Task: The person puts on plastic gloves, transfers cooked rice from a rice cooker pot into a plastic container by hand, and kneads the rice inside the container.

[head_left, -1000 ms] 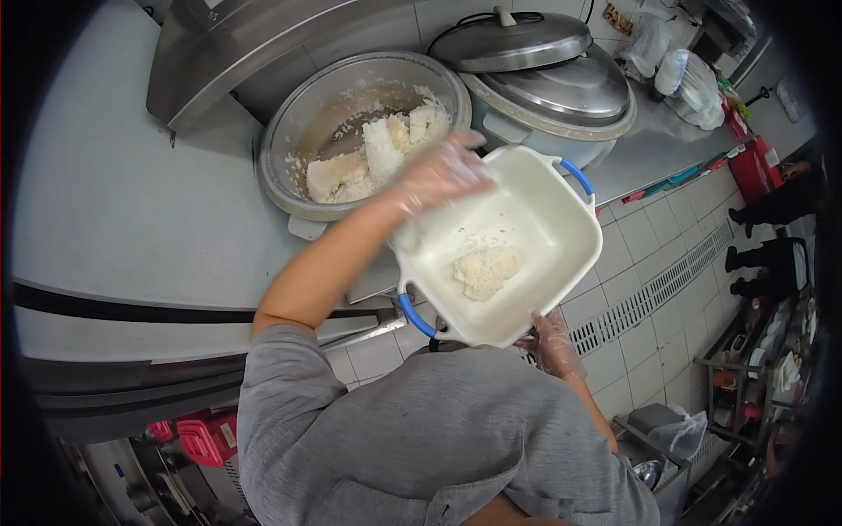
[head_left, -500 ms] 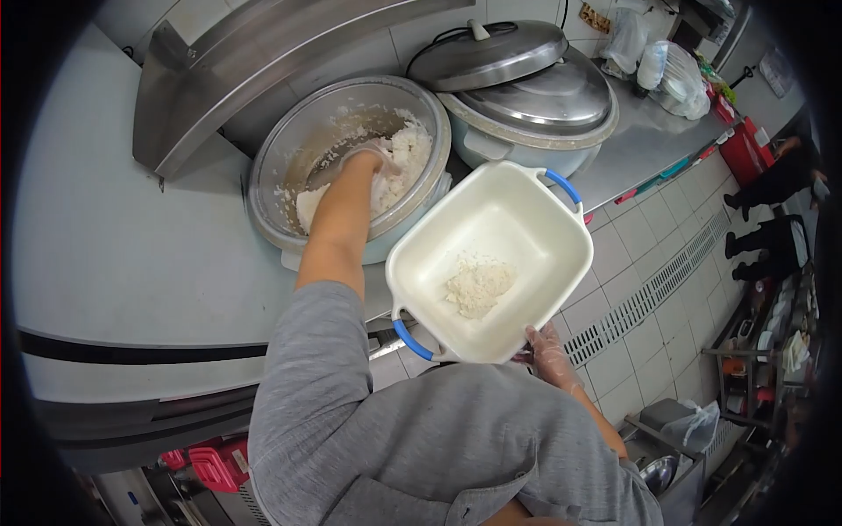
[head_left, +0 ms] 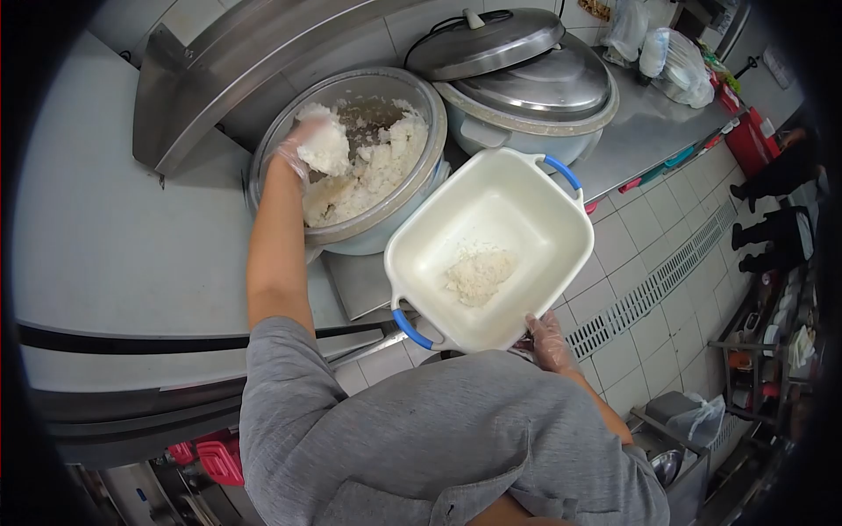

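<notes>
Clumping white rice (head_left: 325,151), ragged-edged, in the left hand (head_left: 293,151)

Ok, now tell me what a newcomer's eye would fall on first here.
Likely the white tub at the centre, with its blue handles and a small heap of rice inside; the right hand holds its near edge. Next, to the left, the gloved left hand holds a rice clump over the open pot. Behind the tub, a spare lid rests atop a covered pot.
</notes>
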Available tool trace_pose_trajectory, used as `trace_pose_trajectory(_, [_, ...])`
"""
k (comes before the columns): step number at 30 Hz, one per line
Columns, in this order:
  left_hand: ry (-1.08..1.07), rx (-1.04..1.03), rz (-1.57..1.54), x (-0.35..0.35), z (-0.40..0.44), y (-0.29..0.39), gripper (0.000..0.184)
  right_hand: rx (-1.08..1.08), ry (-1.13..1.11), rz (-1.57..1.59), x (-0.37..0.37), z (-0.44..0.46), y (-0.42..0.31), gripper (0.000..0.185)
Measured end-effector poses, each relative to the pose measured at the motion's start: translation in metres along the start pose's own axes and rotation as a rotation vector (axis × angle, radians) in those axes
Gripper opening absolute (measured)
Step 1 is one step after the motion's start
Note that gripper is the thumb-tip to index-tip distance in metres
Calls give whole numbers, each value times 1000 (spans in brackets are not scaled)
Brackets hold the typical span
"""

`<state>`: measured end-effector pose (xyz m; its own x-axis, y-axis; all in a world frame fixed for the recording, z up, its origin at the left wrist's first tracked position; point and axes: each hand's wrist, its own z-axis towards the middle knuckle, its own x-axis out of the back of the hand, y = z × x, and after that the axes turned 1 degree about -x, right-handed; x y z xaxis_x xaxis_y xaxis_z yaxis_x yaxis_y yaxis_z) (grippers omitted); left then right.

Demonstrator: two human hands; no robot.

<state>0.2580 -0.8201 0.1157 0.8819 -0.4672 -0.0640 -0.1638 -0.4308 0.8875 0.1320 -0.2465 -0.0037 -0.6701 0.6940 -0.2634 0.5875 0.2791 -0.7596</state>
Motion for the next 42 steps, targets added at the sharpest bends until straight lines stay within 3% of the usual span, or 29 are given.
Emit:
trace_pose_trajectory(1, [3,7,1,-2,-11,7,29,-34,6,-26,-1,-1,-3,35])
trace_pose_trajectory(3, [-248,-90,10,-11,-37,16,33,-29,19,-42,-2,-2,-4,35])
trace_pose_trajectory(5, [-272,-90,33,-48,-82,24,32,-20,37,-59,0,-3,-4,35])
trace_pose_trajectory(6, [-236,-143,269,-66,-91,25,34,-28,26,-59,1,0,-3,35])
trace_pose_trajectory(7, [-200,-196,505,-88,-103,25,38,-35,15,-56,1,1,-2,35])
trace_pose_trajectory(8, [-266,-187,385,-119,-143,14,55,-27,9,-40,-3,-4,-8,36])
trace_pose_trajectory(9, [-485,-274,327,-128,-141,-9,71,-23,24,-32,-5,-6,-10,36])
trace_pose_trajectory(10, [-566,-565,537,-144,-135,-36,76,-75,24,-86,-6,-6,-13,36])
trace_pose_trajectory(11, [-704,-484,569,-159,-128,-66,76,-120,30,-141,-2,-7,-19,37])
trace_pose_trajectory(12, [-664,-621,928,-181,-135,-91,72,-100,59,-133,9,1,-7,37])
trace_pose_trajectory(13, [-777,-404,898,-194,-141,-117,70,-9,9,-239,22,16,17,37])
trace_pose_trajectory(15, [-727,-670,1258,-213,-112,-203,67,93,-42,-348,31,25,24,38])
trace_pose_trajectory(17, [-628,-578,1489,-225,-116,-238,72,-21,-63,-215,25,16,15,39])
trace_pose_trajectory(18, [-616,-576,1490,-227,-118,-235,72,-19,-72,-221,20,10,7,39])
trace_pose_trajectory(20, [-820,-690,1502,-228,-128,-217,83,-126,-36,-134,11,2,-7,43])
trace_pose_trajectory(24, [-852,-794,1609,-221,-165,-146,86,-30,-29,-8,17,12,11,46])
trace_pose_trajectory(26, [-1021,-899,1204,-203,-155,-104,71,-48,-46,-44,17,10,8,46])
trace_pose_trajectory(30, [-737,-710,1223,-140,-115,-5,43,-60,-22,3,3,0,-8,44])
trace_pose_trajectory(32, [-462,-661,1233,-85,-62,9,38,-50,-16,45,-1,-1,-12,44])
trace_pose_trajectory(34, [-349,-403,1261,-28,-2,-1,55,-25,-24,88,-3,-2,-13,42])
trace_pose_trajectory(36, [-280,-170,1754,6,26,-26,84,-16,-29,106,0,1,-6,41])
trace_pose_trajectory(37, [-353,-22,1761,34,52,-53,96,-1,-31,116,1,2,-5,40])
trace_pose_trajectory(39, [-424,122,1761,49,57,-69,108,-54,2,70,4,3,-4,39])
trace_pose_trajectory(42, [-361,123,1782,33,20,-63,105,-95,39,-15,3,5,-9,39])
